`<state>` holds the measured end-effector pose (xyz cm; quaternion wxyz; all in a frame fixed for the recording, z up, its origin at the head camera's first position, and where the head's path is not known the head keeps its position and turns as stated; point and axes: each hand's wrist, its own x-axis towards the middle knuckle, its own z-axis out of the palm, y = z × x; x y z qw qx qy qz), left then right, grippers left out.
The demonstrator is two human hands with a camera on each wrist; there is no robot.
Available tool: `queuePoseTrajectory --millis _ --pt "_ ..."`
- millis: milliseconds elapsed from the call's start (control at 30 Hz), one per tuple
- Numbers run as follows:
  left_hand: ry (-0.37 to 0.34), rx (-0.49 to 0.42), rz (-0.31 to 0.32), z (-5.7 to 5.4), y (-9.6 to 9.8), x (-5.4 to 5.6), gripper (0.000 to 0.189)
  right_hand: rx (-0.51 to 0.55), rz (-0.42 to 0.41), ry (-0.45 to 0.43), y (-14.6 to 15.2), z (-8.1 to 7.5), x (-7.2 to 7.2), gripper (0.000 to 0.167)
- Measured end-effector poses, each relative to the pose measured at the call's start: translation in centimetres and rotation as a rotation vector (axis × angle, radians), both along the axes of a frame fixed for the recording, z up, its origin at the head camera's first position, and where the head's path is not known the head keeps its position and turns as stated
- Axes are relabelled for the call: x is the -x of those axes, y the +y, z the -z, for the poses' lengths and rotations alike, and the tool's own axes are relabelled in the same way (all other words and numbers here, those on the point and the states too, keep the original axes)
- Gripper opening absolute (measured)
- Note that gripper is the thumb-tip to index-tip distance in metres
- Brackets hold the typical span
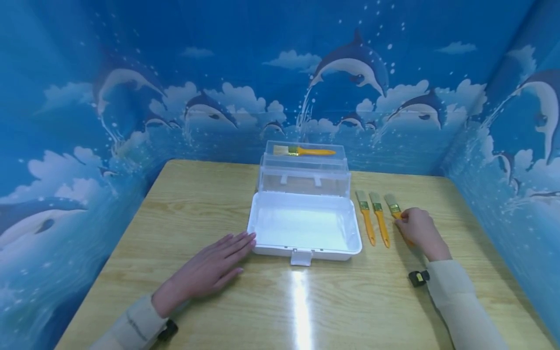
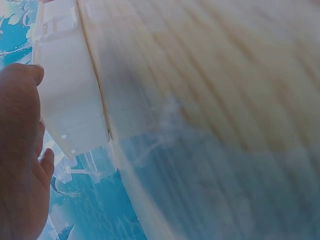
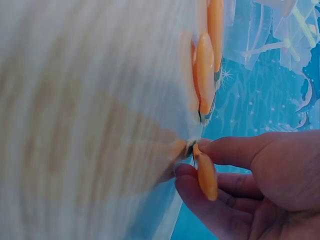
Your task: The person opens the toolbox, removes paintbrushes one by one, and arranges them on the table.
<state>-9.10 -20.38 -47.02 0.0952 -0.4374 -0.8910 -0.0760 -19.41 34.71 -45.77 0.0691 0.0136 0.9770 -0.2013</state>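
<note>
On the table at the right lie three flat paintbrushes with orange handles. My right hand (image 1: pixel 421 231) pinches the rightmost paintbrush (image 1: pixel 395 209) by its handle (image 3: pixel 207 177); part of that handle is hidden under the fingers. The middle paintbrush (image 1: pixel 379 219) and the left paintbrush (image 1: pixel 365 218) lie beside it, bristles pointing away. A white plastic box (image 1: pixel 306 221) stands open at the centre with nothing inside. My left hand (image 1: pixel 210 267) lies with its fingers straight, fingertips touching the box's front left corner.
The raised clear lid (image 1: pixel 304 182) tilts back behind the box. Another paintbrush (image 1: pixel 315 151) lies across its top part. A latch (image 1: pixel 301 257) hangs at the box's front. Dolphin-print curtains (image 1: pixel 218 73) border the wooden table (image 1: pixel 197 194) at the back and sides.
</note>
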Motion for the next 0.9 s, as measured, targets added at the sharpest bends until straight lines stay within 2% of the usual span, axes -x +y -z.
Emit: queuePoseTrajectory --millis 233,567,900 --pt "0.005 -0.004 0.001 0.06 -0.04 0.07 0.068 -0.004 -0.013 0.018 -0.21 -0.06 -0.15 0.04" --pt "-0.01 0.001 0.001 -0.15 0.03 -0.05 0.068 -0.027 -0.005 0.005 -0.6 -0.35 -0.51 0.036" --pt "0.011 -0.01 0.005 0.15 0.01 0.05 0.07 -0.029 -0.004 -0.017 -0.67 -0.49 -0.52 0.038"
